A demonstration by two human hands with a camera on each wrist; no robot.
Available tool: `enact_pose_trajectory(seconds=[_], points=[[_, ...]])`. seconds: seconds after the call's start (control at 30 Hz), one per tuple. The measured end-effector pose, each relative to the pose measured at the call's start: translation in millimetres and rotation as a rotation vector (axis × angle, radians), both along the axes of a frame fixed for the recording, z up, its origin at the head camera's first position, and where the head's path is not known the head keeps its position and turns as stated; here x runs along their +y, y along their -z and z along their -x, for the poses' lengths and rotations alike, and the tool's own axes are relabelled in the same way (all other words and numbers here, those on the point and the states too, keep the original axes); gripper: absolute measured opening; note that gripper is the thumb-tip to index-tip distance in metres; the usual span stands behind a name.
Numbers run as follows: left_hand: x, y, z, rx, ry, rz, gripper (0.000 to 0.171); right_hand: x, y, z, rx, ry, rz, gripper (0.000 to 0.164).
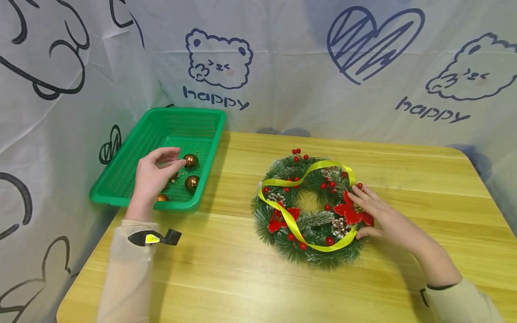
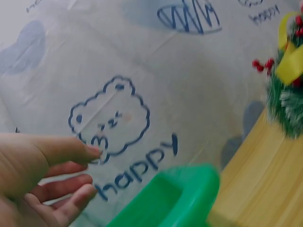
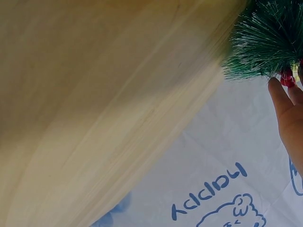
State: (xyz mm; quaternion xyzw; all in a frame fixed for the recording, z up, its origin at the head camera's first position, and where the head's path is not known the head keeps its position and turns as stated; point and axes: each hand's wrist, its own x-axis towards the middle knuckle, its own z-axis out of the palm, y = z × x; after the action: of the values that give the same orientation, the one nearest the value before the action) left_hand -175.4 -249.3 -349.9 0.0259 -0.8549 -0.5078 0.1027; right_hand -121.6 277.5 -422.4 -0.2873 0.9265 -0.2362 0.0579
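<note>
My left hand point(image 1: 155, 172) hovers over the green plastic basket point(image 1: 212, 166), fingers loosely bent and a gap between thumb and fingertips. Nothing shows in that gap in the left wrist view. Shiny brown Christmas balls point(image 1: 192, 182) lie in the basket, one right by the thumb tip in the head view. On the table is a green Christmas wreath point(image 1: 278, 244) with red berries, red flowers and pine cones. A yellow ribbon point(image 1: 292, 226) loops loosely across its top. My right hand point(image 1: 385, 220) rests on the wreath's right side, fingers spread beside a red flower point(image 1: 350, 211).
The wooden table point(image 1: 226, 269) carries the basket at its back left and the wreath right of centre. White cloth point(image 1: 282, 89) with drawn bears, hearts and lettering hangs behind and at the left. A dark strap point(image 1: 141, 238) circles the left sleeve.
</note>
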Motion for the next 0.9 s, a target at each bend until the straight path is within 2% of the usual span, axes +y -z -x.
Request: enact_pose_trajectory(seconds=[0.13, 0.27, 0.43, 0.57, 0.67, 0.9], points=[[18, -6.4, -3.0, 0.106, 0.070, -0.111, 0.039, 0, 1.7, 0.0, 0.036, -0.009, -0.001, 0.094], [37, -10.6, -7.6, 0.173, 0.172, -0.183, 0.039, 0, 2.7, -0.1, 0.043, -0.006, 0.006, 0.094], [63, -15.6, -15.5, 0.176, 0.308, -0.198, 0.041, -1, 3.6, 0.4, 0.026, -0.002, 0.002, 0.094], [82, -18.1, -21.5, 0.138, 0.373, -0.211, 0.042, 0, 3.8, 1.1, 0.010, -0.004, 0.002, 0.094], [92, -9.3, -18.4, 0.102, 0.400, -0.228, 0.044, 0, 4.2, 1.2, 0.014, -0.009, 0.000, 0.094], [109, 26.3, -6.5, 0.043, 0.511, -0.209, 0.052, 0, 5.4, 1.3, 0.029, -0.003, 0.003, 0.095]])
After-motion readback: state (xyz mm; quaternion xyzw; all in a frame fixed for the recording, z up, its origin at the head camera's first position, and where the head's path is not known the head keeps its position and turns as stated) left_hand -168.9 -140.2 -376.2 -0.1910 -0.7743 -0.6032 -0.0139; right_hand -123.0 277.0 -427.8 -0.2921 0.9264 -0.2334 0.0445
